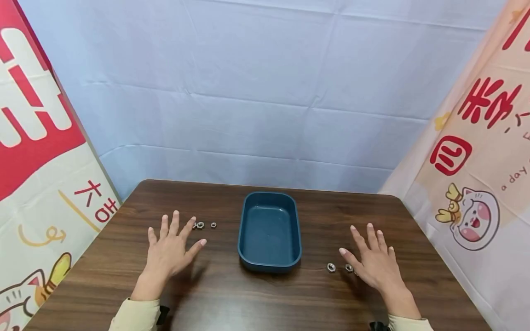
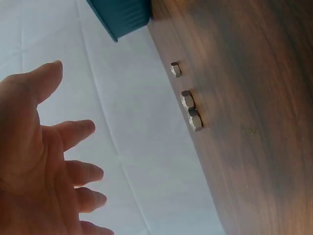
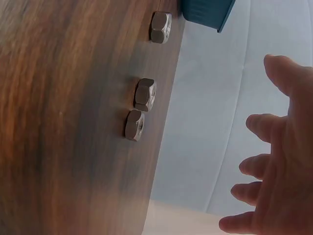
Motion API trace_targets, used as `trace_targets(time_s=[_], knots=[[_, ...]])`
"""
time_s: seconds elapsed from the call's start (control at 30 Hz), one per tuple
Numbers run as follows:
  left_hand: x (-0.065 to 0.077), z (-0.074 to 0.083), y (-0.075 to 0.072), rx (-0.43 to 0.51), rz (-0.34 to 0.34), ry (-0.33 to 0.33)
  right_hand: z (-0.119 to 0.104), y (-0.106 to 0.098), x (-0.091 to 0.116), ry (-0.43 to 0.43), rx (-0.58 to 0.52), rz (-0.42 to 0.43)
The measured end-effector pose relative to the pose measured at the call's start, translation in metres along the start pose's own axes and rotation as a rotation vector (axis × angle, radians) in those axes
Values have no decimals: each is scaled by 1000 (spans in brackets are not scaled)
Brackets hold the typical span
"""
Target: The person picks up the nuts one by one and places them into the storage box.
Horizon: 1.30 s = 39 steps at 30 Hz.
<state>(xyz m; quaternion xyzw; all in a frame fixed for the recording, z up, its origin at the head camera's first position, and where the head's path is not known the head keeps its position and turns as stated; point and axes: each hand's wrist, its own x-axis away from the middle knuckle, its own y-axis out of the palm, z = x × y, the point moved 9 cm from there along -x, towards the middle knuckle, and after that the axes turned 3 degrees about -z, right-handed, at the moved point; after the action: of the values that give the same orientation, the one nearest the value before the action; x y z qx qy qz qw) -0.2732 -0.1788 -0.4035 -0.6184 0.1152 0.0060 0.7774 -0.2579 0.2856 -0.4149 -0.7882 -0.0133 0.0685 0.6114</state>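
Note:
Both hands hover over a wooden table with fingers spread, holding nothing. My left hand (image 1: 167, 248) is left of a blue tray (image 1: 270, 230). Three metal hex nuts lie past its index finger: a single nut (image 1: 213, 225) and two close together, one partly hidden by the finger in the head view. The left wrist view shows the lone nut (image 2: 176, 69) and the touching pair (image 2: 188, 100). On the other side, my right hand (image 1: 374, 262) is near three more nuts. One nut (image 1: 331, 267) lies apart; the right wrist view shows the other two nuts (image 3: 145, 94) side by side.
The tray stands in the middle of the dark brown table (image 1: 265, 299), with bare wood inside reach on both sides. A pale cloth (image 1: 265, 92) hangs behind the table. Printed cloths (image 1: 468, 193) hang at left and right.

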Motion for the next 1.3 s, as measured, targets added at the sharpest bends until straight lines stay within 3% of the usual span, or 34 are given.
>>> trace_targets(time_s=[0.3,0.53,0.77,1.0,1.1,1.3], knots=[[-6,18,-21,-70,189,141,-15,-17,0,-194,54,173],[-2,17,-18,-51,154,108,-12,-10,5,-144,4,114],[4,10,-9,175,54,-38,-9,-6,17,-21,-146,68],[-3,19,4,382,-10,-34,-4,2,18,29,-314,82],[-6,21,11,485,-35,-63,-1,8,17,53,-410,65],[-10,25,18,625,-19,-97,7,19,16,128,-576,49]])
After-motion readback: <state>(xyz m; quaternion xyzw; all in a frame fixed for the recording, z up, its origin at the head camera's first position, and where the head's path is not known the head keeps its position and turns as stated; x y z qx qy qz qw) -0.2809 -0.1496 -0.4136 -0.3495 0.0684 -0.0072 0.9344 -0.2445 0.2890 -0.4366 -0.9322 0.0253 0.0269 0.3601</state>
